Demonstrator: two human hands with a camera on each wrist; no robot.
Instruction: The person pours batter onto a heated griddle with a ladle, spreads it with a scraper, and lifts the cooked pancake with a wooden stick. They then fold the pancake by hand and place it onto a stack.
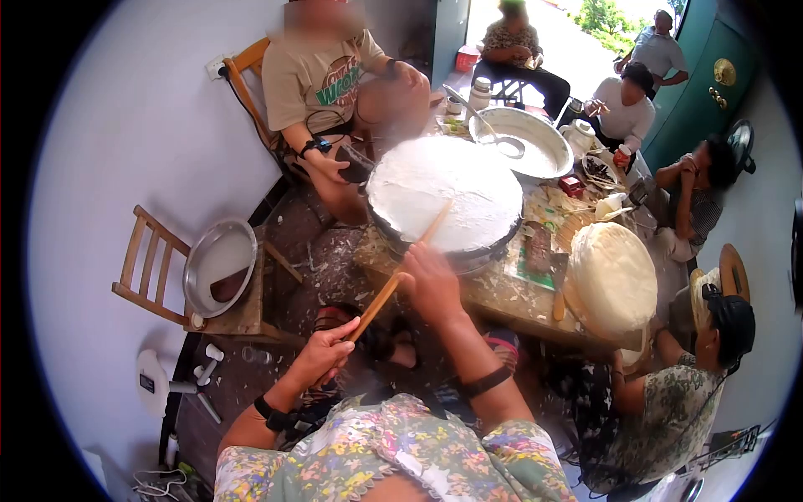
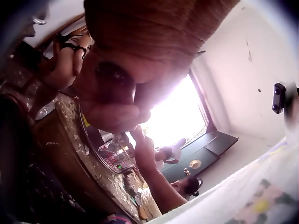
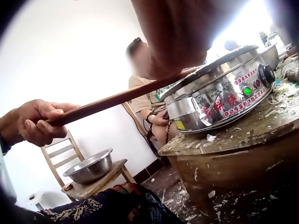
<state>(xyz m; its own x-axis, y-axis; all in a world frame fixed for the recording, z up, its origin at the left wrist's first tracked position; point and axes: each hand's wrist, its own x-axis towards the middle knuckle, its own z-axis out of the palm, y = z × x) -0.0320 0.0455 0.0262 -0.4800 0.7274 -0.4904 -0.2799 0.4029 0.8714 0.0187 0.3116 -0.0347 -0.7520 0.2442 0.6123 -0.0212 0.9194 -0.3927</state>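
A person's two hands work a wooden stick (image 1: 386, 291) over a round metal griddle (image 1: 391, 234) on a scrap-strewn table (image 1: 477, 293). Clock directions run from the griddle's centre. The left hand (image 1: 322, 356), at seven o'clock, has its fingers closed around the near end; the right hand (image 1: 432, 284), at six o'clock, grips farther up, and the far tip meets the white layer (image 1: 427, 171) near the centre. Spreading looks nearly done, as white covers almost the whole disc; what seems left is evening the surface and, judging by its wet look, cooking it. The layer is bright, thick-looking, with faint ridges and a slightly ragged edge. A green light (image 3: 247, 90) glows on the griddle's front. A basin (image 1: 548, 171) with a ladle (image 1: 508, 147) sits at two o'clock, pale stacked rounds (image 1: 615, 272) at four o'clock
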